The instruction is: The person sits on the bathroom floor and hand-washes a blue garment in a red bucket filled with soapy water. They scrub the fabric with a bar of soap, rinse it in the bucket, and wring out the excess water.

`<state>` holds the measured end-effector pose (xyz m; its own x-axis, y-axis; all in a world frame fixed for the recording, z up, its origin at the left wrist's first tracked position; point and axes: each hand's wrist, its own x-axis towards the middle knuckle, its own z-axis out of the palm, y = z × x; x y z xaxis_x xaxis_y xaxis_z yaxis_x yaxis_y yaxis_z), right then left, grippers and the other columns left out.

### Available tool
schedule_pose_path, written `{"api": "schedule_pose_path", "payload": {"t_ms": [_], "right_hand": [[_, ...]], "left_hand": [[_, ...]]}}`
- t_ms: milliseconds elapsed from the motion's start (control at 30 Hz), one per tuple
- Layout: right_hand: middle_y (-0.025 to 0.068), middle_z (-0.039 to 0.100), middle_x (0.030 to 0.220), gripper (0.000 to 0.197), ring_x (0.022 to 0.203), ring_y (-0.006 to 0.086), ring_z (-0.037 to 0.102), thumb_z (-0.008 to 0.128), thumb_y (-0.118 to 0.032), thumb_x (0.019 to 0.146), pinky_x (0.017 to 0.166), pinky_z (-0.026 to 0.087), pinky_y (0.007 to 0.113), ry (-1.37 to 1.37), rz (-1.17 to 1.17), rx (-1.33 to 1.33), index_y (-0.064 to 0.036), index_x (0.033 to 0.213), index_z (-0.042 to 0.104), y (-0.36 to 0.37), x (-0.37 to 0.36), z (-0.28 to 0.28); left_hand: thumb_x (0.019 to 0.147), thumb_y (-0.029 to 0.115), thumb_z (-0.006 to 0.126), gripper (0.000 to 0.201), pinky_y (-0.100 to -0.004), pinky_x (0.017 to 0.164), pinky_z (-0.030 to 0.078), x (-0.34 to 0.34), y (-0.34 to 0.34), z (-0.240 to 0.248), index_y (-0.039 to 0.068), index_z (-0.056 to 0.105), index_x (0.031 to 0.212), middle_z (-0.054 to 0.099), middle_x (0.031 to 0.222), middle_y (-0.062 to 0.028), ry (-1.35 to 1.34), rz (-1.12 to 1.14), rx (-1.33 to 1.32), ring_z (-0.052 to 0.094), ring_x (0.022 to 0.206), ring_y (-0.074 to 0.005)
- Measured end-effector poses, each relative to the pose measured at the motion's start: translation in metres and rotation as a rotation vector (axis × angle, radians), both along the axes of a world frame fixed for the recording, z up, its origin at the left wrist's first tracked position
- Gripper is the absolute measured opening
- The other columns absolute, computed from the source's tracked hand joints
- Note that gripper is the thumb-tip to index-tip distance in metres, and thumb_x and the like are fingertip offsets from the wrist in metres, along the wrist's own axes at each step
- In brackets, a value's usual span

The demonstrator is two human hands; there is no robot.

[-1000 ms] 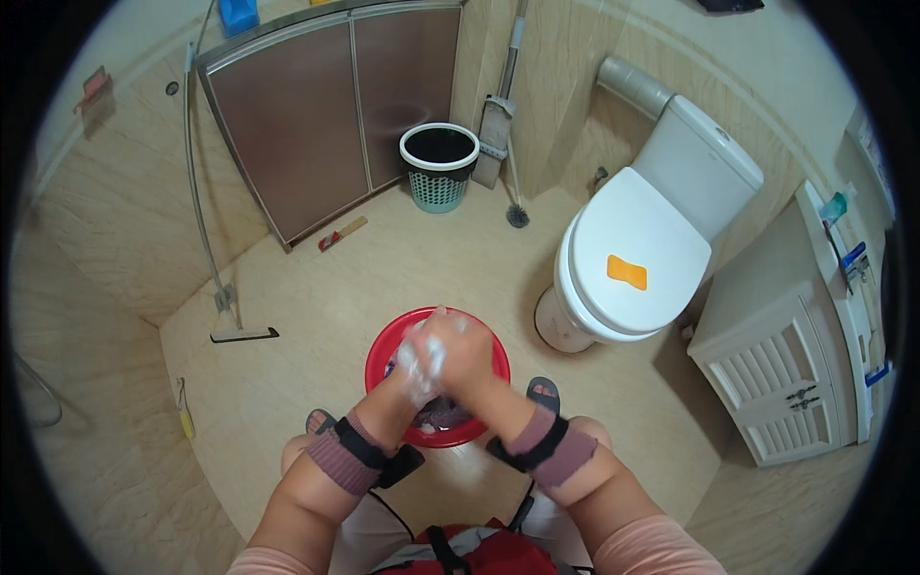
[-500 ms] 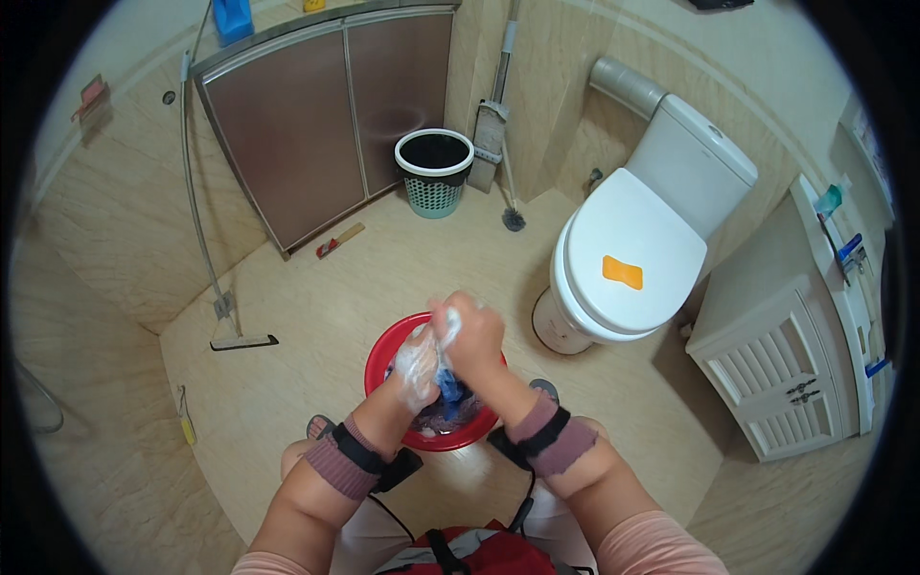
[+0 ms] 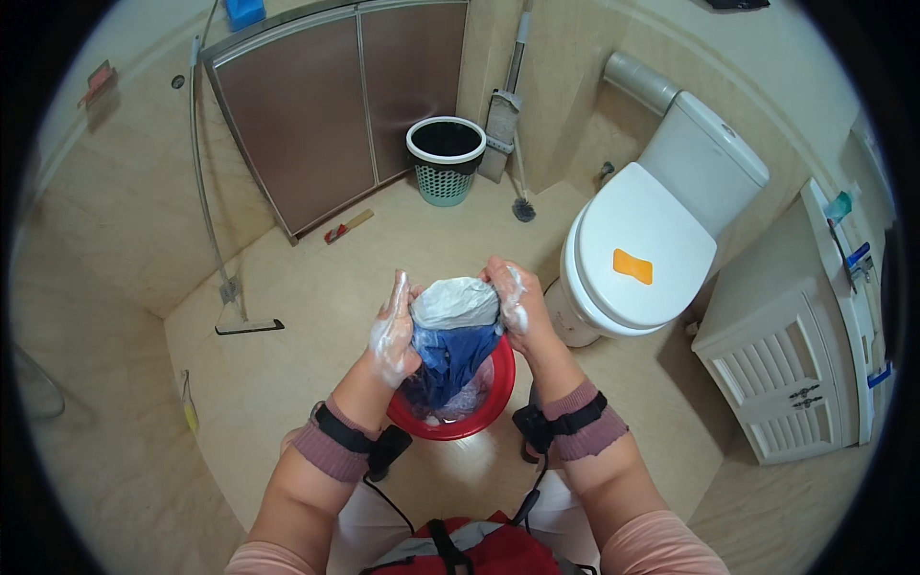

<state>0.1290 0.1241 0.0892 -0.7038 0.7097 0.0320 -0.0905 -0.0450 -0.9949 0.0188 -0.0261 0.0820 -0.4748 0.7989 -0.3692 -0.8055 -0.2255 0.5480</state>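
Above the red basin (image 3: 491, 407), the soapy left hand (image 3: 393, 326) grips the left edge of a blue-and-white wet cloth (image 3: 452, 331). The cloth hangs between both hands, its lower end dipping into the basin. The soapy right hand (image 3: 513, 302) clutches its right edge, with the white toilet (image 3: 637, 254) beyond the basin.

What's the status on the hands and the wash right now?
Left hand and right hand, both soapy, grip the blue garment from either side. Garment lifted above the red basin, foam on top. Nothing in the way.

A home bathroom — white toilet (image 3: 644, 257), tiled floor (image 3: 287, 287), waste bin (image 3: 446, 158), shower hose (image 3: 203, 182) along the wall.
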Motion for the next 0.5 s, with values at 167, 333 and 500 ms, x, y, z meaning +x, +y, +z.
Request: {"api": "schedule_pose_path", "payload": {"t_ms": [167,333,500], "right_hand": [[0.0037,0.065,0.087,0.023,0.079,0.0125,0.06,0.067,-0.023,0.09,0.073,0.049,0.026,0.092,0.079,-0.306,-0.0006,0.098,0.065,0.0,0.007,0.008],[0.0065,0.067,0.096,0.03,0.083,0.0129,0.063,0.07,-0.002,0.082,0.076,0.051,0.025,0.075,0.238,-0.278,0.0008,0.11,0.065,-0.014,0.006,0.023],[0.0071,0.066,0.097,0.03,0.082,0.0132,0.063,0.061,0.007,0.08,0.075,0.051,0.026,0.15,0.085,-0.218,0.0003,0.109,0.066,-0.006,0.006,0.01]], "left_hand": [[0.096,0.044,0.055,0.043,-0.0376,0.085,0.054,0.008,0.002,0.017,0.004,0.06,0.109,0.067,0.104,-0.0099,0.089,-0.009,-0.009,0.066,0.097,-0.0224],[0.097,0.037,0.056,0.036,-0.037,0.086,0.053,-0.001,0.006,-0.005,0.003,0.061,0.108,0.068,0.103,-0.0119,0.026,-0.02,0.074,0.066,0.095,-0.0231],[0.097,0.029,0.057,0.03,-0.0351,0.083,0.054,0.006,0.006,0.014,0.0,0.063,0.105,0.068,0.099,-0.011,0.18,-0.044,0.098,0.066,0.091,-0.0219]]}}
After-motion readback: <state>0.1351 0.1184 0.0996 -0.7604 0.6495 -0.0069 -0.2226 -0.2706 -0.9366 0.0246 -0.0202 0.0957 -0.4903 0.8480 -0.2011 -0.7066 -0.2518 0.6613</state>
